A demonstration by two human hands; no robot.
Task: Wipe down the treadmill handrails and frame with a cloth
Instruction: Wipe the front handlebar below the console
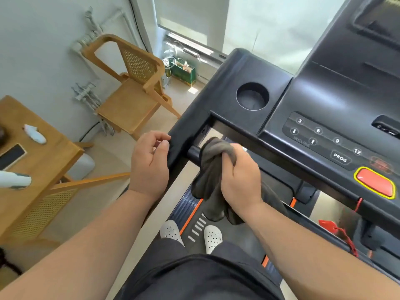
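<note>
Cloth (213,169) centre frame, bunched round handrail bar (193,153), my right hand (240,176) clenched on it. My left hand (149,163) loosely curled beside side rail (190,126), holding nothing. Risk: hanging cloth tail snags red safety cord (344,234) lower right, pulling it loose.

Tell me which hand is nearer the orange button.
Right. The right hand, gripping the cloth, is left of the orange button; the left hand is farther left, at the handrail.

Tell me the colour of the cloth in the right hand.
Dark grey cloth, seen in the head view.
</note>
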